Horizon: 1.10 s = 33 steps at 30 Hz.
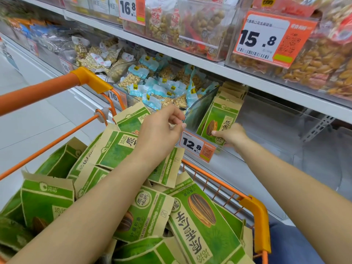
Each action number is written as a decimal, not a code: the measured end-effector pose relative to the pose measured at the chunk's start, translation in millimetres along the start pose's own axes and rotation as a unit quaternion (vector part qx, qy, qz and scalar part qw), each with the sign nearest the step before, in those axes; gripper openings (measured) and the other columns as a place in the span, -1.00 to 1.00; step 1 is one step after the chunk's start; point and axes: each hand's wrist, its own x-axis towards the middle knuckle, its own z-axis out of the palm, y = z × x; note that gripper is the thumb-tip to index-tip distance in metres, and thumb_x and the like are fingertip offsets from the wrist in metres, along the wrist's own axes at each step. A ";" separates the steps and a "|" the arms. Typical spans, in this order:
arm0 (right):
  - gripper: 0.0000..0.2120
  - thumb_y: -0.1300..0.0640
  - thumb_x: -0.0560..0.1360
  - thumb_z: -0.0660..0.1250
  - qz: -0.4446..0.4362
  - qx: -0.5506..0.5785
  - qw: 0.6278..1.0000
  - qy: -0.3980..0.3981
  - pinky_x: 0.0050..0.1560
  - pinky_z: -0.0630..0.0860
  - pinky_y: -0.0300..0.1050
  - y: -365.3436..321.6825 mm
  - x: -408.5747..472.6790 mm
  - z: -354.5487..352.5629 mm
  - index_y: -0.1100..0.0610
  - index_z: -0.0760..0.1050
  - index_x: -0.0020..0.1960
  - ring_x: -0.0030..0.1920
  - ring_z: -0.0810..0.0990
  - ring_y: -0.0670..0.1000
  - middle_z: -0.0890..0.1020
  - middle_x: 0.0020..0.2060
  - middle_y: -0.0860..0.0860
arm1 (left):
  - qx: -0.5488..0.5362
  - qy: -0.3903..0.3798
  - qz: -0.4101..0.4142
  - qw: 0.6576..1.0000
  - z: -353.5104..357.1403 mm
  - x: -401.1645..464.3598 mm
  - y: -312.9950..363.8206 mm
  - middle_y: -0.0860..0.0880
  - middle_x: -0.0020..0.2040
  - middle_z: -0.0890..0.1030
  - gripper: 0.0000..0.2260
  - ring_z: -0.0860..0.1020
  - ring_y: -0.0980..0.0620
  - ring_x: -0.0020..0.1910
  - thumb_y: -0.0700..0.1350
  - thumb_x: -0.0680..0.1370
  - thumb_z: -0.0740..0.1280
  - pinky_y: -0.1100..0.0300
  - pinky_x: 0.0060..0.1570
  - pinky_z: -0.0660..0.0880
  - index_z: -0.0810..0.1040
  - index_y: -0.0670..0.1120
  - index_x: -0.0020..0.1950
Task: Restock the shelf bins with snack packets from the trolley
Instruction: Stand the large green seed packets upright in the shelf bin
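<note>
Both my bare forearms reach forward from the bottom of the view, over an orange wire trolley (253, 212) toward a white shelf (190, 56). My right hand (231, 135) stretches furthest, into a clear plastic bin (202, 103) on the lower shelf; its fingers and thumb curl around the lower edge of a snack packet (221, 121) that stands upright at the front of a row of like packets (231, 91) inside the bin. My left hand (162, 128) hovers just left of that bin, above the trolley, wrist bent, fingers loosely curled with thumb and forefinger close together; I cannot tell whether it pinches anything.

The packet is a flat kraft-paper pouch with a green front panel, a tan border and a picture of a striped sunflower seed. Chinese characters run down its face. The trolley beneath my arms is heaped with the same green pouches (200, 221), lying at all angles, some face up, some on edge.

An orange-and-white price tag (197, 146) on the bin's front reads 12.8, with a QR code beside the number. On the shelf above, a larger tag (270, 39) reads 15.8, and another tag (131, 9) further left reads 16.8. The neighbouring bin to the left holds clear nut packets with pale blue tops (162, 88).
</note>
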 end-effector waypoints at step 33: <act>0.30 -0.13 -0.08 0.67 0.025 -0.068 0.997 -0.016 0.06 0.57 0.02 -14.6 6.4 28.1 0.18 0.09 0.49 0.16 0.56 0.13 0.55 0.21 0.08 | 0.004 -0.004 0.017 1.000 0.8 -0.1 -1.4 0.12 -0.27 0.58 -0.93 0.52 0.20 -0.20 -0.18 0.47 0.40 0.24 -0.14 0.46 0.59 -0.03 -0.09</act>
